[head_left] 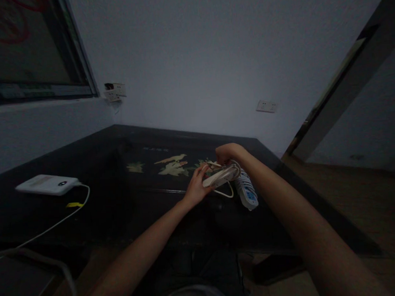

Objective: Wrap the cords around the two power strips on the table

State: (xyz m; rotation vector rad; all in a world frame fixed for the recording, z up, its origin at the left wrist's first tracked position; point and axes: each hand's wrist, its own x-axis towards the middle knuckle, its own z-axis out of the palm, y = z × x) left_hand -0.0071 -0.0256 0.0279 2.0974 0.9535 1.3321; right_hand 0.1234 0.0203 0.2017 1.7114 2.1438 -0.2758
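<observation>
My left hand [196, 186] is closed around one end of a white power strip [218, 177], which it holds tilted above the dark table. Loops of pale cord [235, 168] are wound about the strip's far end. My right hand [228, 152] is bent over the strip at its far side, curled at the cord; its fingertips are mostly hidden. A loose loop of cord hangs below the strip. Just to the right, a second power strip [248, 197] with blue sockets lies on the table, its own cord wrapped around it.
The black table [121, 212] has a painted bird and flowers [174, 166]. At its left lie a white power bank [48, 184] with a plugged-in cable and a yellow tag [74, 205]. Wall sockets [267, 106] are behind, and a window [32, 46] is at the upper left.
</observation>
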